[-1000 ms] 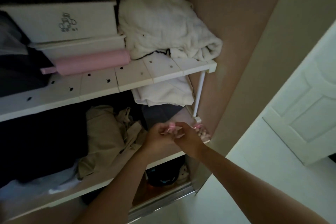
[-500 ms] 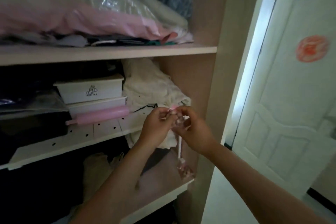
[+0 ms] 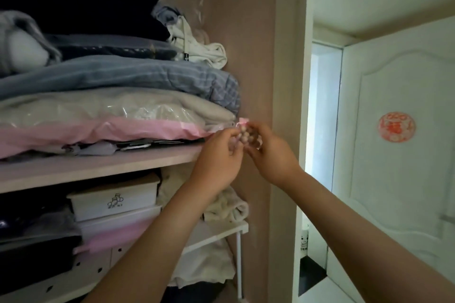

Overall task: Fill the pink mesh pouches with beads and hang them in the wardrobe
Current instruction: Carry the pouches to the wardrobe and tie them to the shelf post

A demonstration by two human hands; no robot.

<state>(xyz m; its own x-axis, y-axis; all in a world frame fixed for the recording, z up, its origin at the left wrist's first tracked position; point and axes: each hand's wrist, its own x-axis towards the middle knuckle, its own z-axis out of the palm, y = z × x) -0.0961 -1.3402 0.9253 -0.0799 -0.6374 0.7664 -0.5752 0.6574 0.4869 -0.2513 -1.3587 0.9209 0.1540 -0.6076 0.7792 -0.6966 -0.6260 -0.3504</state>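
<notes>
both hands together, left hand (image 3: 221,152), right hand (image 3: 268,152), pinching bead-filled pink pouch (image 3: 244,133)

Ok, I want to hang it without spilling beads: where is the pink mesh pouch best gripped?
Probably at the gathered pink top of the pink mesh pouch, pinched from above. It sticks up narrow above the bead-filled bulge, which the left hand and right hand hold from either side.

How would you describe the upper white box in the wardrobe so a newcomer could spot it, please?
Find the long wooden shelf under the stacked bedding. Directly beneath sits the white box, topmost of a stack. Only it carries a small black drawing on its front.
</notes>
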